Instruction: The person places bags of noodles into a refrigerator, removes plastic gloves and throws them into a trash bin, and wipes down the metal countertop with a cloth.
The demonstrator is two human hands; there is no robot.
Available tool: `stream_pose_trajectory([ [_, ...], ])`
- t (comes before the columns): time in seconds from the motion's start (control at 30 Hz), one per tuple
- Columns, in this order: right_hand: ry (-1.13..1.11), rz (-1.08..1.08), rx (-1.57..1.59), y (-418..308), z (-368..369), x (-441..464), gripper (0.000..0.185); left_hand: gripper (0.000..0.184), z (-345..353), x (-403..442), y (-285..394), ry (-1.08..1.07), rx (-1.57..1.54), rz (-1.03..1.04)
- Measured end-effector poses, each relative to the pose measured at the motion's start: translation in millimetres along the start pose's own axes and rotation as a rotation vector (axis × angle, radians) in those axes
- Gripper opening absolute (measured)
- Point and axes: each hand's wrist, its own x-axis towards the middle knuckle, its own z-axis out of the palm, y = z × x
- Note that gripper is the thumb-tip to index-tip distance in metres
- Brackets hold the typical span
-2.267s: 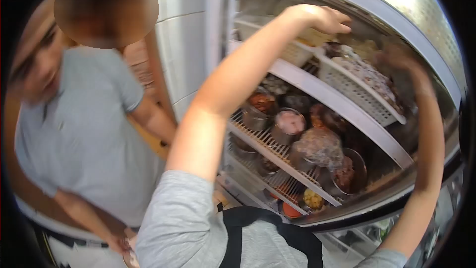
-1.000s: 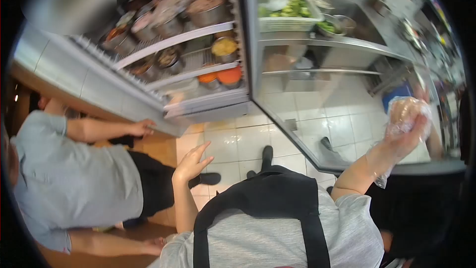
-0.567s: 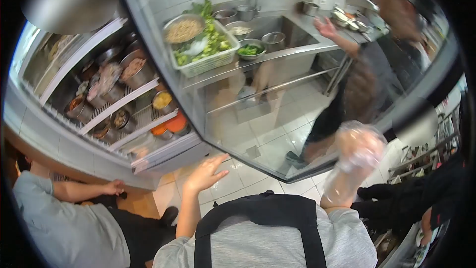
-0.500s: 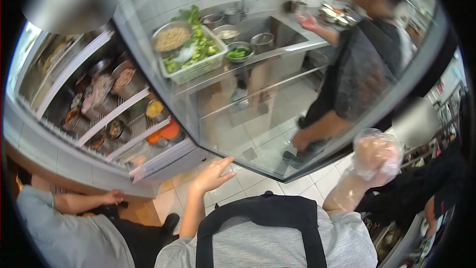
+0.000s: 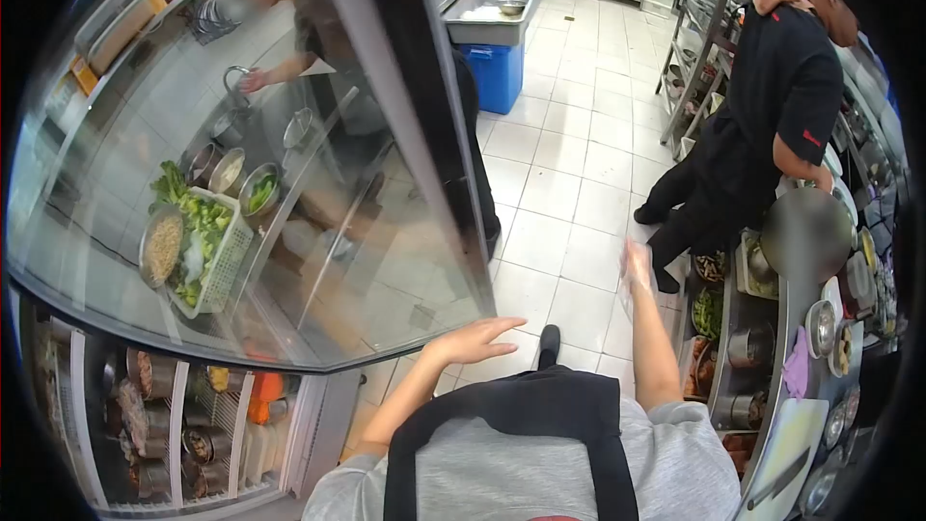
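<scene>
My left hand (image 5: 473, 341) is held in front of my chest with its fingers stretched out, holding nothing. It is close to the lower edge of the open glass fridge door (image 5: 386, 270), and I cannot tell whether it touches the door. My right hand (image 5: 637, 265) hangs over the tiled floor to the right, with loose clear plastic around it like a thin disposable glove. Its fingers are blurred and seen edge-on. Inside the fridge (image 5: 299, 434), at lower left, metal containers of food stand on racks.
Through the glass, a white basket of greens (image 5: 224, 251) and bowls show beside a person at a sink. On the right, another person (image 5: 762, 87) works at a steel counter with a cutting board (image 5: 786, 444) and a knife. A blue bin (image 5: 497, 77) stands farther along the aisle.
My view has turned right, and the door now appears farther left. My right hand has come lower and inward. The left hand stays stretched out.
</scene>
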Motion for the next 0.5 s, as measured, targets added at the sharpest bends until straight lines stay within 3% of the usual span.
stream_pose_trajectory([
  [0.03, 0.128, -0.026, -0.139, 46, -12, 10, 0.043, 0.055, -1, 19, 6, 0.005, -0.065, 0.087],
  [0.1, 0.172, 0.289, -0.048, 172, -43, 40, 0.043, 0.055, 3, 53, 11, 0.109, -0.033, 0.079],
  [0.13, 0.127, 0.435, -0.08, 144, -57, 1, 0.05, 0.056, 4, 68, 12, 0.207, -0.002, 0.069],
  [0.17, 0.031, 0.401, -0.44, 185, -83, 5, 0.051, 0.056, 2, 82, 9, 0.225, -0.005, 0.068],
  [0.2, 0.002, 0.485, -0.501, 186, -97, -1, 0.044, 0.056, 2, 95, 4, 0.268, -0.031, 0.018],
  [0.23, -0.18, 0.528, -0.803, 259, -126, 38, 0.027, 0.056, 2, 109, -1, 0.308, -0.063, -0.034],
  [0.3, -0.236, 0.534, -0.482, 235, -145, 32, 0.023, 0.056, 1, 135, -16, 0.367, -0.062, -0.067],
  [0.33, -0.242, 0.531, -0.499, 233, -158, 57, 0.023, 0.057, 1, 146, -20, 0.395, -0.058, -0.131],
  [0.5, -0.608, -0.862, -1.526, 246, -201, 180, 0.018, 0.058, -10, 201, -35, 0.37, -0.032, -0.301],
])
